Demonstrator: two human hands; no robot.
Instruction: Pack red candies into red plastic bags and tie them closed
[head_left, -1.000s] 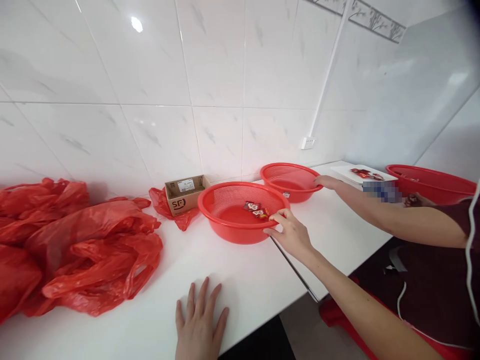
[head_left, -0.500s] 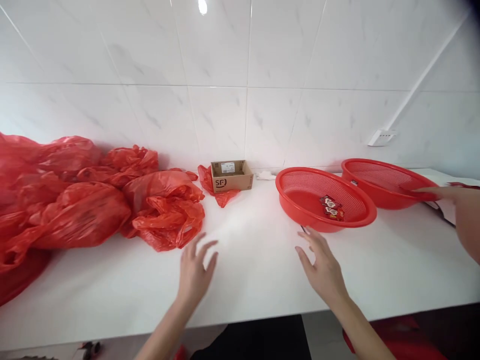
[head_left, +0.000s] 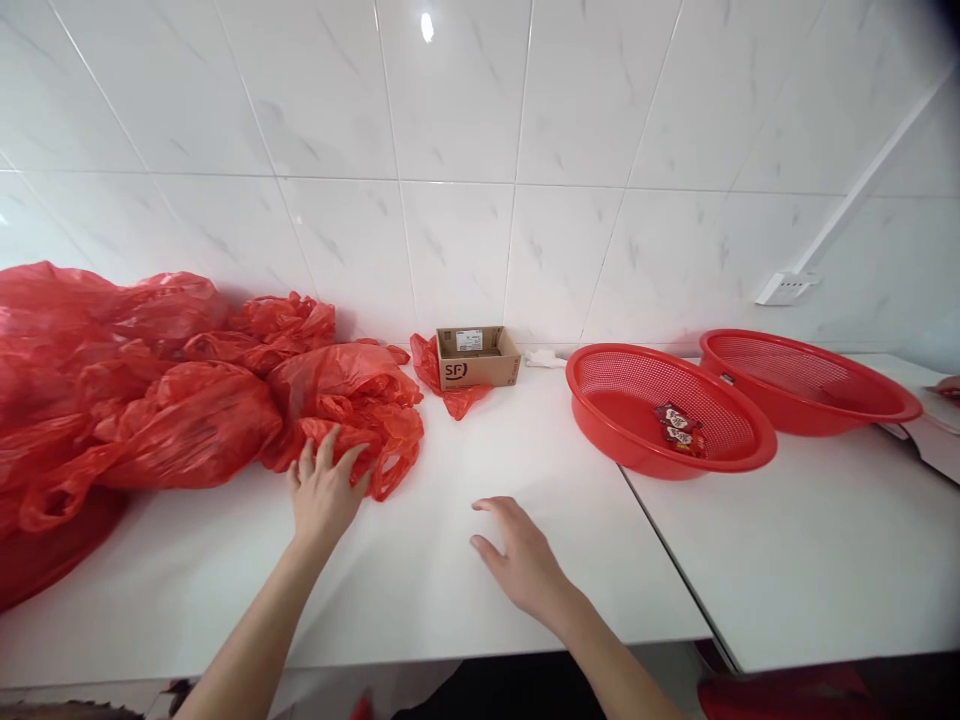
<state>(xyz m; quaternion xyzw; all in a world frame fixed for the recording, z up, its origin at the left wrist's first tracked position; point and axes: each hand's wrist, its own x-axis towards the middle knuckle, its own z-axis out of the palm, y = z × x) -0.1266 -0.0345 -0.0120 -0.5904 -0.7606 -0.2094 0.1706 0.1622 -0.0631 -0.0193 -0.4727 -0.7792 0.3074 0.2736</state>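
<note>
A crumpled red plastic bag [head_left: 337,375] lies at the right end of a bag heap [head_left: 187,420] on a white table [head_left: 435,600], a person's left hand [head_left: 325,495] at its near edge, fingers spread, contact unclear. The right hand [head_left: 525,558] hovers, thumb and fingers parted. Beyond stand an SF cardboard box [head_left: 480,375] and a red mesh basket [head_left: 637,455] holding wrapped snacks [head_left: 681,432].

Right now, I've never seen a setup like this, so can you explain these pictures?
There's no machine: a person works bare-handed, filmed by a camera worn on their head, looking forward and down. Their left hand spreads its fingers over crumpled red plastic bags; whether it touches them is unclear. Their right hand is open over the white table, holding nothing. Near the wall sits a small open brown cardboard box. Further right, a round red perforated plastic basket contains small wrapped packets, with a similar red basket beside it.
</note>
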